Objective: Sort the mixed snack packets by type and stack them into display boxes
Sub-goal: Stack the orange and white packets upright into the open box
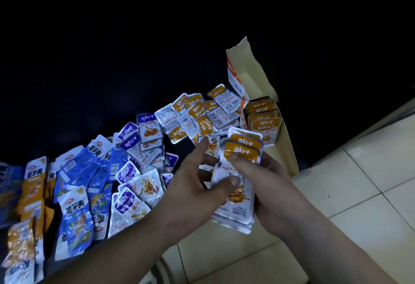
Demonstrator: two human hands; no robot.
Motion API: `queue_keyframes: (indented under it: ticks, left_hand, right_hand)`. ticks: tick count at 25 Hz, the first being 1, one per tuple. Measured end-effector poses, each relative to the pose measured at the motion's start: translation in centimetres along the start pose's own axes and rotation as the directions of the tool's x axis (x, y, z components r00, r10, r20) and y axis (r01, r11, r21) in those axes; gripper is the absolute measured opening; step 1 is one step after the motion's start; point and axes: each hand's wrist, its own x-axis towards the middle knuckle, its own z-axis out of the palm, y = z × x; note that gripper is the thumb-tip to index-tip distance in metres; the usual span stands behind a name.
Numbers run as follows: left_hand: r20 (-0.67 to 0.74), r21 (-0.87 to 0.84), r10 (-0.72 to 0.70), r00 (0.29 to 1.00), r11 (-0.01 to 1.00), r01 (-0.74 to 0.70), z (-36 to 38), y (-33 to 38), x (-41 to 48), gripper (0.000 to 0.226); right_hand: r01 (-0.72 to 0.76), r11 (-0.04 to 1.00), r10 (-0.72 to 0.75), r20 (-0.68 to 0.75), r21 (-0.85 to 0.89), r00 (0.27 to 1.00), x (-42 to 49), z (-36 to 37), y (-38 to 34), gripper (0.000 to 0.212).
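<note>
My right hand (272, 184) holds a stack of orange-topped snack packets (243, 151), thumb pressed on its front. My left hand (195, 178) meets the same stack from the left, its thumb on the packets' lower part and its index finger stretched toward the loose pile. An open cardboard display box (289, 149) lies to the right with several orange packets (265, 122) standing in a row inside. Loose orange packets (197, 113) lie just beyond my hands. Purple packets (134, 149) sit in the middle, blue packets (78, 171) further left.
Everything lies on a dark surface (134, 59). Long orange packets (33, 193) are heaped at the far left edge. Pale floor tiles (359, 182) run along the right and bottom. The box's raised flap (242, 68) stands at the back right.
</note>
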Motion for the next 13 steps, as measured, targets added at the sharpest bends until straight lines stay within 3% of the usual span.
queue_keyframes:
  ticks: [4, 7, 9, 13]
  left_hand:
    - [-0.12, -0.305, -0.076, 0.99, 0.952, 0.036, 1.9, -1.3, -1.5, 0.055]
    - [-0.151, -0.475, -0.183, 0.971, 0.875, 0.091, 2.3, -1.2, -0.9, 0.033]
    - [-0.18, -0.404, -0.168, 0.969, 0.911, 0.083, 0.9, -0.7, -0.1, 0.032]
    - [-0.117, -0.11, -0.083, 0.99, 0.991, 0.07, -2.9, 0.1, 0.3, 0.04]
  right_hand:
    - [0.143, 0.98, -0.121, -0.16, 0.135, 0.98, 0.3, 0.8, 0.7, 0.029]
    - [0.153, 0.975, -0.132, -0.135, 0.16, 0.982, 0.4, 1.4, 0.9, 0.027]
    - [0.179, 0.98, -0.169, -0.114, 0.083, 0.979, 0.9, 0.5, 0.0, 0.032]
    - [0.225, 0.948, -0.236, -0.02, -0.225, 0.972, 1.9, -3.2, -2.6, 0.083]
